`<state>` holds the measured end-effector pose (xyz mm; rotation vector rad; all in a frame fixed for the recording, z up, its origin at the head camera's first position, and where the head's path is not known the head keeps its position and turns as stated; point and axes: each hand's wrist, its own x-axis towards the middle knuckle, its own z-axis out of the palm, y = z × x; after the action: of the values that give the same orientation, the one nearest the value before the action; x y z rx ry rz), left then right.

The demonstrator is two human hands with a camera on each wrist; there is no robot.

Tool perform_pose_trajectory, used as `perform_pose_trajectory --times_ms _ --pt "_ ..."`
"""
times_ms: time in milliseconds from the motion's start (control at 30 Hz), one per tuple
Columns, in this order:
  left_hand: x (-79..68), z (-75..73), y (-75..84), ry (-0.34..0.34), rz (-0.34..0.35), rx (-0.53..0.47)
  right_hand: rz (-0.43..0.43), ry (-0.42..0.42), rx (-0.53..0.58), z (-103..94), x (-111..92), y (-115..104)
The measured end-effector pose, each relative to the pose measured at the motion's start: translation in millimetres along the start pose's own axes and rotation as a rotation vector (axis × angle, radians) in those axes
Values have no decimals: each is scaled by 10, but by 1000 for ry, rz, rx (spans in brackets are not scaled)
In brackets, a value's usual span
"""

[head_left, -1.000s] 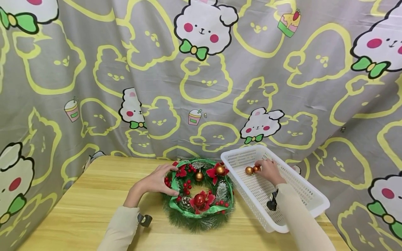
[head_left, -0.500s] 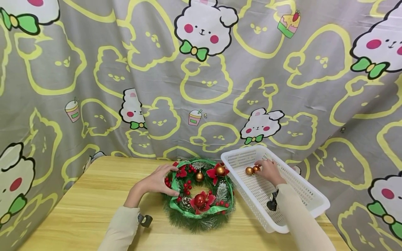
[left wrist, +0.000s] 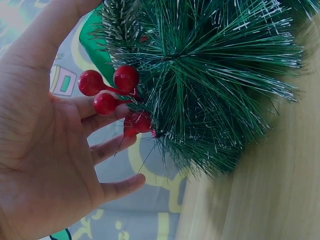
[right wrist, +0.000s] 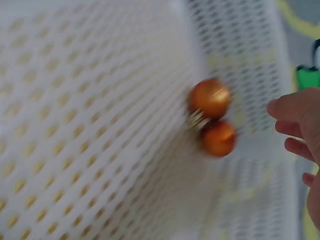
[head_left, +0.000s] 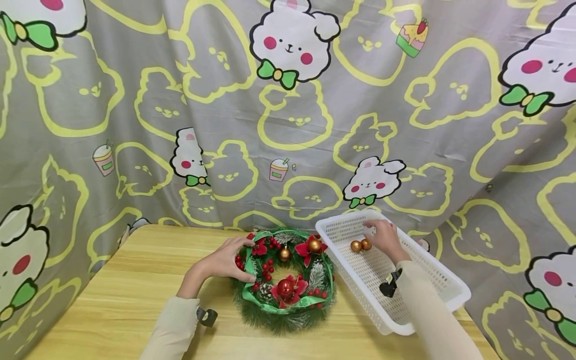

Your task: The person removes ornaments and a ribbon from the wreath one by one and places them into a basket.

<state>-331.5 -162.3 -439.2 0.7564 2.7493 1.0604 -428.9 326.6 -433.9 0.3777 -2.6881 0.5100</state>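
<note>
In the head view a green Christmas wreath (head_left: 284, 320) lies on the table, set with red flowers, a green ribbon, red berries (left wrist: 126, 79) and a few baubles. My left hand (head_left: 225, 260) rests at its left side, fingers and thumb spread apart. In the left wrist view those fingers reach fairly straight behind the berries. Two copper-coloured baubles (head_left: 356, 245) sit side by side in a white plastic basket (right wrist: 100, 140). Just past them, over the basket's far end, hovers my right hand (head_left: 384, 239). Its fingers bend loosely, and no object shows between them in the right wrist view.
The basket stands at a slant right of the wreath, its near-left rim (head_left: 355, 285) close to the greenery. Wooden table (head_left: 135, 285) extends to the left. A patterned grey curtain (head_left: 297, 165) hangs right behind the table.
My right hand has lifted off the copper baubles and shifted slightly back, leaving both in the basket in fuller view. The left hand stays at the wreath.
</note>
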Motion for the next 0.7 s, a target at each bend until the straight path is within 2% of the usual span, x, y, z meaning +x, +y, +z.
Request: perform_pose_trajectory --times_ms 200,333,533,700 --pt "-14 -12 -5 7 7 11 -75 148 40 -252 204 -331" --pt "-18 -14 -3 10 10 12 -151 196 72 -427 292 -642" --pt "0 0 -6 13 25 12 -278 210 136 -625 275 -1177" --pt "14 7 -14 17 33 16 -407 190 193 -671 167 -1616"
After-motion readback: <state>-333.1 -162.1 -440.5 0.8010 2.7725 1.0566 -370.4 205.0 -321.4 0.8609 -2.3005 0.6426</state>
